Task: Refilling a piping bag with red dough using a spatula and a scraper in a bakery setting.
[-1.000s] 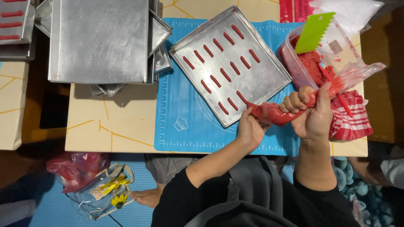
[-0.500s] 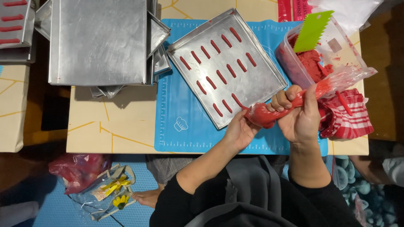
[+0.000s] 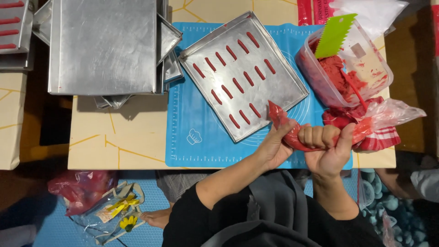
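A clear piping bag (image 3: 292, 130) full of red batter is gripped by both hands. My left hand (image 3: 273, 147) pinches it near the tip, and my right hand (image 3: 330, 147) squeezes the middle. The bag's tip rests at the near right edge of a tilted metal baking tray (image 3: 279, 77) on the blue silicone mat (image 3: 192, 119). The tray carries two rows of short red piped strips (image 3: 238, 84). The bag's loose plastic tail (image 3: 388, 114) trails off to the right.
A clear tub of red batter (image 3: 347, 68) with a green scraper (image 3: 334, 34) stands at the right, over a red-striped cloth (image 3: 384, 137). Stacked metal trays (image 3: 103, 45) fill the upper left. Plastic bags (image 3: 82, 190) lie on the floor below the table.
Both hands and the piping bag slid left and slightly down along the tray's near edge, the tip settling at the tray's near right edge.
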